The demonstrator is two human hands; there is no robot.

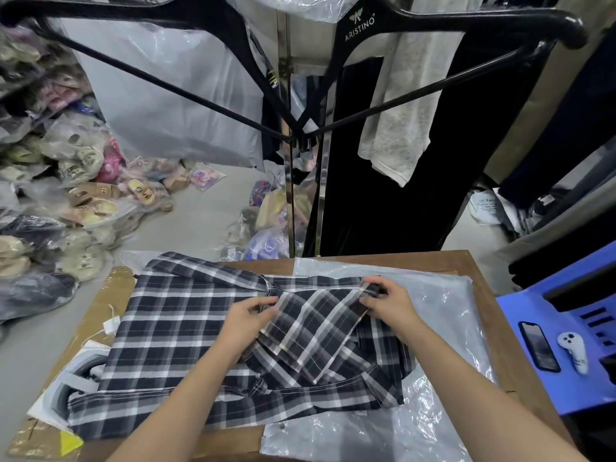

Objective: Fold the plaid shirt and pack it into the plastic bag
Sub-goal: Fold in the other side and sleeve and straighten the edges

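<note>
The folding step is in hand. The black-and-white plaid fabric shirt [173, 328] is spread flat across the brown wooden table [480, 271]. Its right part lies on the clear crinkled plastic bag [443, 315], which is laid out flat beneath it. One sleeve [316, 331] is drawn slantwise over the body of the shirt.

The inner edge of this sleeve is pinched by the curled fingers of the left hand [248, 316], near the collar. Its outer end is gripped by the right hand [391, 306], fingers bent over the fabric at the shirt's far right edge.

The fold is judged to be at an early stage. The left side is not yet turned in, and the hem is bunched and uneven at the near edge. The sleeve should next be smoothed flat, the other side brought over, and the length halved. Only then can the bag be freed from under the cloth and its mouth opened.

A sheet of tan cardboard [106, 295] lies under the shirt's left part, and a small white paper tag [111, 325] on a string lies beside it. A black smartphone [538, 345] and a white hand controller [573, 350] rest on a blue plastic crate [550, 395] to the right, apart from the work. Black plastic hangers [433, 21] hang overhead, close to the camera. Bagged sandals [66, 168] are heaped on the floor to the left.
</note>
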